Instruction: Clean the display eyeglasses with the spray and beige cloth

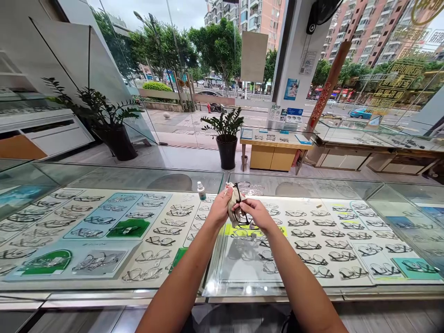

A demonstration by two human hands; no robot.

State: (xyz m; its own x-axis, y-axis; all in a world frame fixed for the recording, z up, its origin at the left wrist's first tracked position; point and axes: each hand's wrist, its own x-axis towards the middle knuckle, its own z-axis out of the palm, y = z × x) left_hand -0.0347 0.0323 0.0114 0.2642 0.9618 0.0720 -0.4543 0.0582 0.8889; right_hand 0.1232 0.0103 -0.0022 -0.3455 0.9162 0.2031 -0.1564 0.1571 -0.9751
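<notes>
Over the glass counter, my left hand (221, 206) is closed on a crumpled beige cloth (233, 213). A pair of dark-framed eyeglasses (247, 219) is held up on edge against the cloth. My right hand (257, 213) pinches these eyeglasses from the other side, its fingers touching the frame near the cloth. Part of the frame is hidden by the cloth and fingers. Left of my hands, a small white-capped spray bottle (201, 191) stands upright on the counter top. Beyond my hands, clear-looking eyeglasses (250, 188) lie on the counter.
The glass display counter (222, 277) holds many rows of eyeglasses on both sides of a middle seam. Past it stand a potted plant (227, 150), a second potted plant (116, 141) and a small display table (274, 155). Large windows face the street.
</notes>
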